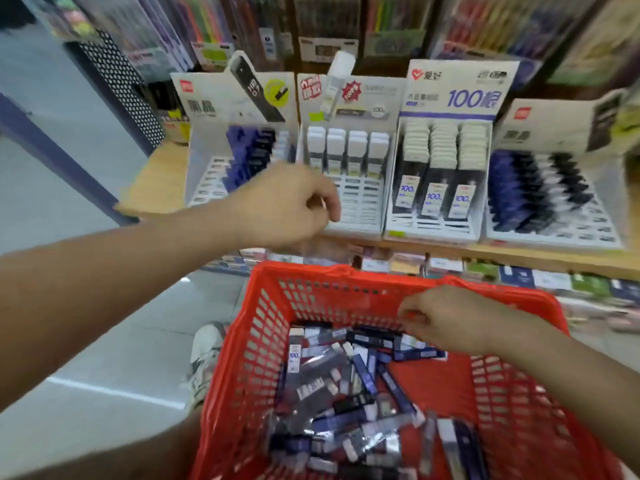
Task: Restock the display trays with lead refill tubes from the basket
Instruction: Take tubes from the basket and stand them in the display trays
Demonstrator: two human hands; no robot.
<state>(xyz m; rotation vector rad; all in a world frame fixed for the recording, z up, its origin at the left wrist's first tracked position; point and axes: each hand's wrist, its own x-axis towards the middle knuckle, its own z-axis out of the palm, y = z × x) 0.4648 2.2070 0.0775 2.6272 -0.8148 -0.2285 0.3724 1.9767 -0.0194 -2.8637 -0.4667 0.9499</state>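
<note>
A red plastic basket (263,327) sits low in front of me, holding several lead refill tubes (346,386) in blue, black and white. My right hand (446,317) reaches into its far side, fingertips pinched just above the tubes; motion blur hides whether a tube is held. My left hand (287,206) hovers with curled fingers before the display trays, nothing visible in it. On the shelf stand the left tray (207,178) with blue tubes, the white-capped tray (360,202) with empty front slots, the "100" tray (436,223) and the right tray (554,233).
The trays rest on a wooden shelf (156,181). Packs of pens hang above (329,26). A lower shelf (485,271) behind the basket carries small boxed goods. My shoe (207,348) and grey floor lie left of the basket.
</note>
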